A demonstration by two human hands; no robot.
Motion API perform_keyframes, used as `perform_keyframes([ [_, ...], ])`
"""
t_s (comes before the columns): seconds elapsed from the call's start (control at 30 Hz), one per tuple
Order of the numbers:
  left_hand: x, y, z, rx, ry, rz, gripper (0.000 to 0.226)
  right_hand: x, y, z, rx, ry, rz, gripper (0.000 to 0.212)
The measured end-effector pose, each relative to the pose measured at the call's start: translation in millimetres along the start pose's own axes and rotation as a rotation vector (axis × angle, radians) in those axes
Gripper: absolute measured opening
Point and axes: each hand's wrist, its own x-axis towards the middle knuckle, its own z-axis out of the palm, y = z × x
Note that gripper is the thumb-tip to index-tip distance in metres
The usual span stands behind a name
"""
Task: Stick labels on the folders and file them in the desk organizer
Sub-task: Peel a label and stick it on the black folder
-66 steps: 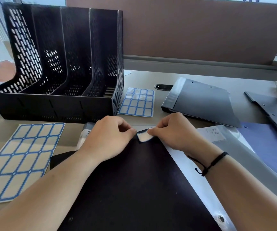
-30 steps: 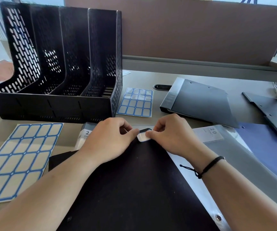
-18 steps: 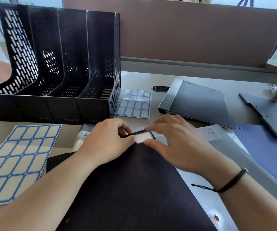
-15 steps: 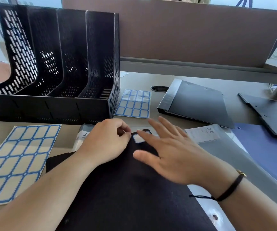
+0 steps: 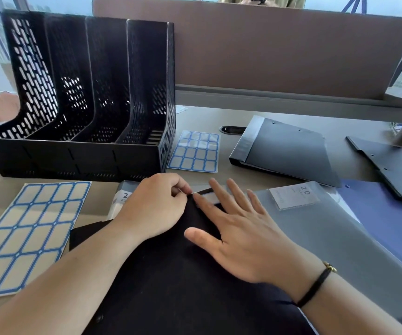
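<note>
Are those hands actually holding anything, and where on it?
The left hand pinches the black folder at its top edge, beside the label. The right hand holds nothing; its straight fingers press the label flat.

Head view. Black folder [image 5: 171, 274] lies flat at near edge of surface [image 5: 279, 117]. Left hand [image 5: 156, 206], fingers curled, pinches folder's far corner. Right hand [image 5: 238, 228] lies flat on folder, fingers straight, index fingertip on white label [image 5: 207, 196] at that corner. Black desk organizer [image 5: 86, 93] with 4 slots stands at far left. Large label sheet [image 5: 26, 233] lies at near left; small label sheet [image 5: 195, 152] just right of organizer. Grey translucent folder [image 5: 328, 233] sits under black folder's right side; dark binder [image 5: 287, 151] lies beyond it.
</note>
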Motion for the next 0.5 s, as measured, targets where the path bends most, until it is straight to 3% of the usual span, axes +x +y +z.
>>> perform_keyframes([
  [0.3,-1,-1,-1,-0.012,-0.013,0.001,0.02,4,0,-1,0.024,-0.029,-0.038,0.071],
  [0.5,1,0,-1,-0.042,-0.018,-0.004,0.018,-1,29,-9,-0.023,-0.077,0.127,0.078],
])
